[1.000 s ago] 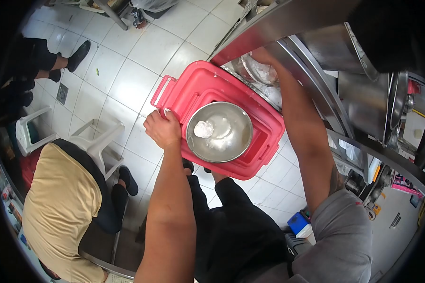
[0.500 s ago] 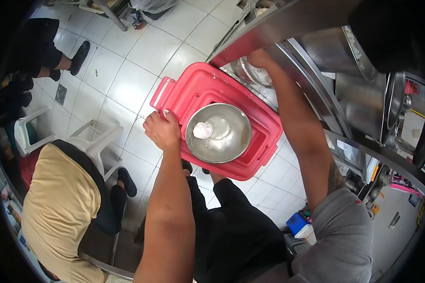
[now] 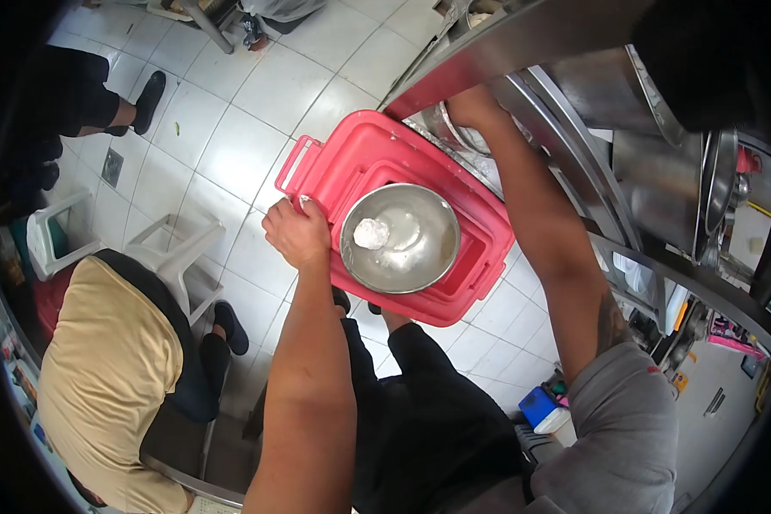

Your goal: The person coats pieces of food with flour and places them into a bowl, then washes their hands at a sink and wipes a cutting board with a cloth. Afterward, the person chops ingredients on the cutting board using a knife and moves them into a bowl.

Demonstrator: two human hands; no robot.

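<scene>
A red plastic lid with a raised rim point(image 3: 364, 141), apparently of a storage bin, lies in front of me at waist height. On it stands a round steel bowl point(image 3: 428, 261) with a white, floury lump point(image 3: 371, 234) inside, left of its middle. My left hand point(image 3: 300, 233) is closed over the lid's left edge, white residue on a fingertip. My right hand point(image 3: 474, 109) reaches under a metal shelf edge, at a metal container point(image 3: 441, 126) with white powder on it. The fingers of that hand are hidden.
Steel shelving point(image 3: 565, 163) with pots runs along the right. A person in a tan shirt point(image 3: 111, 351) bends at the lower left, beside a white plastic stool point(image 3: 176, 261). Another person's shoe point(image 3: 151, 103) shows at the upper left. A blue-and-white box point(image 3: 542, 409) sits low at the right.
My right hand has shifted slightly within the metal container, which now looks tilted differently. My left hand stays on the lid. The person at the upper left has moved a leg a little.
</scene>
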